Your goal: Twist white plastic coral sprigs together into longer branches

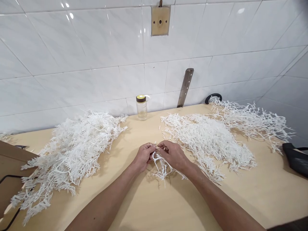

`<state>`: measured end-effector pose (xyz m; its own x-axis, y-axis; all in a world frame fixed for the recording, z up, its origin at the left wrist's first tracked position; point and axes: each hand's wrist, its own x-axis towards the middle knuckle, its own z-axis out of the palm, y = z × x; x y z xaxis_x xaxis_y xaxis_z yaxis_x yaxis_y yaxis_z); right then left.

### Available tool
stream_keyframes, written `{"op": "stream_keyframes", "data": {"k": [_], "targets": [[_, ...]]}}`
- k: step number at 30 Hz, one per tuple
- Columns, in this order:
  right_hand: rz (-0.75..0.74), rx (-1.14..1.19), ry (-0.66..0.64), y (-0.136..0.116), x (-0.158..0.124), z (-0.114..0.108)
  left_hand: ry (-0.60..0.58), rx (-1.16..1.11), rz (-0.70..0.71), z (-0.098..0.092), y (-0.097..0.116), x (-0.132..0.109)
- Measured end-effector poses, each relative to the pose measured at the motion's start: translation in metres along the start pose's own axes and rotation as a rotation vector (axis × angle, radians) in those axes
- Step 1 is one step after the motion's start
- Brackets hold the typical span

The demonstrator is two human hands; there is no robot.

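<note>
Close together over the middle of the table, my left hand (144, 156) and my right hand (173, 154) pinch a white branching plastic sprig (163, 168) between their fingertips. Its thin forked strands hang below the fingers toward the tabletop. Both hands are closed on it, though the exact spot they grip is too small to make out. To the left lies a big heap of similar white sprigs (74, 150). Another pile of white sprigs (209, 138) lies just right of my right hand, with thin stems pointing toward it.
A clear bottle (141, 109) with a yellow and brown lid stands near the tiled wall. A metal strip (185, 87) leans there. More white strands (252, 120) lie at the back right, near a black object (295, 158). A cardboard box (14, 170) stands at left.
</note>
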<state>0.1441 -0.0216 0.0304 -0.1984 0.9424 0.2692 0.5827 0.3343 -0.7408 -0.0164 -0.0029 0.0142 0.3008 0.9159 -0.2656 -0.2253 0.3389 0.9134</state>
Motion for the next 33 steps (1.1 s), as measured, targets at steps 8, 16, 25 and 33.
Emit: {"op": "stream_keyframes", "data": {"k": [8,16,25,33], "targets": [[-0.060,-0.071,-0.036,0.003,0.001,0.001,0.071,0.010,0.026,0.003,-0.004,0.001],[-0.184,-0.102,-0.140,-0.007,-0.005,-0.003,0.220,-0.065,0.086,0.000,0.000,0.007],[0.062,-0.133,0.521,0.038,0.011,-0.038,-0.001,-0.127,0.128,-0.009,0.004,0.007],[0.060,-0.112,0.396,0.034,0.010,-0.041,-0.081,-0.164,0.132,-0.012,0.004,0.007]]}}
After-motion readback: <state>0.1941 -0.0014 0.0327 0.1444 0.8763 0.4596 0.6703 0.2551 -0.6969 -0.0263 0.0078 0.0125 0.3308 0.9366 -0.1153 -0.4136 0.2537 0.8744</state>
